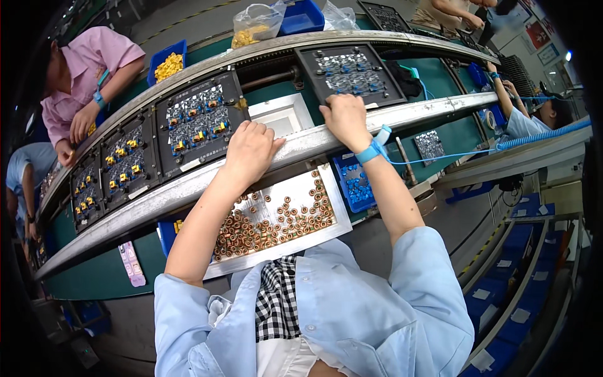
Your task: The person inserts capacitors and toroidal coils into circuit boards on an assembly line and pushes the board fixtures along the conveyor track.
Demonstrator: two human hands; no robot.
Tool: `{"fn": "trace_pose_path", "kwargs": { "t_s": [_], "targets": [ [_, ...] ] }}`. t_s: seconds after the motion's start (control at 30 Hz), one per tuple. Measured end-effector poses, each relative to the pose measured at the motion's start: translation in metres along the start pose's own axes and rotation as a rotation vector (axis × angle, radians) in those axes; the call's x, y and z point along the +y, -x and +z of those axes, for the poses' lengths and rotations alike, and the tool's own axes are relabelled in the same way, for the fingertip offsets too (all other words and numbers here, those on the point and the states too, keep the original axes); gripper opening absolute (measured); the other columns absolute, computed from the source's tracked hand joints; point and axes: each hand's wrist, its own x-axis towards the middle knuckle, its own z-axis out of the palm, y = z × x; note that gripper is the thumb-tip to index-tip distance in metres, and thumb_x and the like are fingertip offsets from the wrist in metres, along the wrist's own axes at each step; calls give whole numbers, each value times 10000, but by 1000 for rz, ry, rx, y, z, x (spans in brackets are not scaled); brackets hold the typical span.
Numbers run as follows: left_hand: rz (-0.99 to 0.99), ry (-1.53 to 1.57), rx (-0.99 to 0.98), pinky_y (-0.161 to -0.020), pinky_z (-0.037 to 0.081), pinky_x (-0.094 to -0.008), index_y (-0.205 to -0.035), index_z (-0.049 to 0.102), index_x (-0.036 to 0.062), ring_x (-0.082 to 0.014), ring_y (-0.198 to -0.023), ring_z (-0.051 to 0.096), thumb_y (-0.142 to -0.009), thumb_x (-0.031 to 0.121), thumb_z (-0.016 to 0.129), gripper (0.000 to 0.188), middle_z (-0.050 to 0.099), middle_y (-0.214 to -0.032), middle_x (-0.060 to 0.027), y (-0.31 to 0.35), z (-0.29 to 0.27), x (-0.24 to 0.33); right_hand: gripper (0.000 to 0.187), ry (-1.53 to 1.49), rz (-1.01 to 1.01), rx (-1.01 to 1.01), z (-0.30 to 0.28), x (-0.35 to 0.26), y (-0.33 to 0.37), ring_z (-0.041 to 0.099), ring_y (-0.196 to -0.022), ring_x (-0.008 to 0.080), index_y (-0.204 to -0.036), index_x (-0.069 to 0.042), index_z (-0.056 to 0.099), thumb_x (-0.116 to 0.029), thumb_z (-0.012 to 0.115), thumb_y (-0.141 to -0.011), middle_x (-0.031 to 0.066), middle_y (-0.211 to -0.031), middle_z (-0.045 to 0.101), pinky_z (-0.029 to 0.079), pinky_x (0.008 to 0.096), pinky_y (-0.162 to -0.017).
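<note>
My left hand (250, 152) lies over the near metal rail (295, 148), its fingers bent round the far edge and their tips hidden. To its left, a black tray (168, 164) carries circuit boards with yellow-and-copper parts. My right hand (347, 118) is curled at the near edge of another black tray (392, 91), whose boards bear blue parts but no visible yellow ones. Whatever its fingers hold is hidden. A blue corded strap (370, 152) circles my right wrist. Below my hands, a white tray (342, 210) contains many loose copper-wound ring coils (248, 234).
A blue bin (344, 164) of small blue parts stands right of the coils. Beyond the line are a blue bin of yellow parts (168, 66) and a plastic bag (259, 22). A person in pink (94, 69) works at far left. The coiled blue cord (534, 137) runs rightward.
</note>
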Motion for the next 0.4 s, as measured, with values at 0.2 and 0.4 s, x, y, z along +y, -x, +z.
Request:
{"fn": "trace_pose_path", "kwargs": {
  "t_s": [0.2,0.4],
  "targets": [
    [185,448,-206,-725,468,-372,-802,583,15,-285,-779,541,-813,103,547,95,561,-818,-128,23,-6,94,172,-316,-102,-300,0,-42,-4,635,-655,364,-761,8,678,-150,612,-759,173,-701,663,508,410,-630],
    [101,792,-373,-719,455,-377,-941,569,-6,-305,-773,546,-850,80,529,131,577,-877,-177,-26,60,154,178,-462,-176,-402,-1,-71,-20,641,-688,373,-807,24,658,-143,610,-770,172,-717,666,509,416,-647]
  ]
}}
